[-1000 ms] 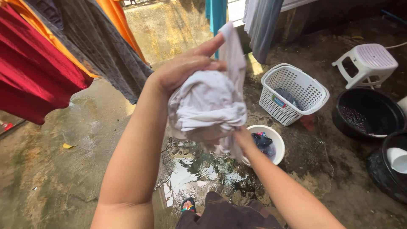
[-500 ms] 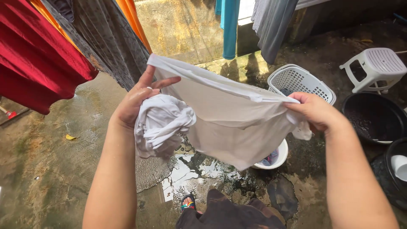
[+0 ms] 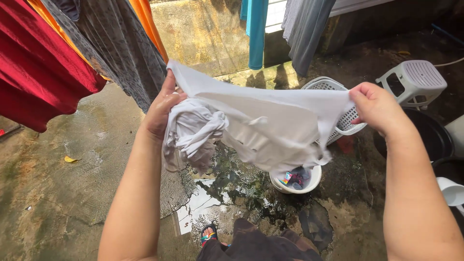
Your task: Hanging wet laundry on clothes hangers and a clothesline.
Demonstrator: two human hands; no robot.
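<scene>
Wet concrete yard floor seen from above, with a puddle below the hands and hung laundry overhead: a red cloth at upper left, a teal cloth and a grey cloth at the top. Centre: a white garment held stretched between both hands, its long axis running nearly level from left to right, slightly higher at the left. The left hand is closed on one corner and also bunches a twisted wad of the same fabric against the palm. The right hand pinches the opposite edge between thumb and fingers. Below the garment stands a small white bowl of coloured items; behind it, a white laundry basket and a white plastic stool.
</scene>
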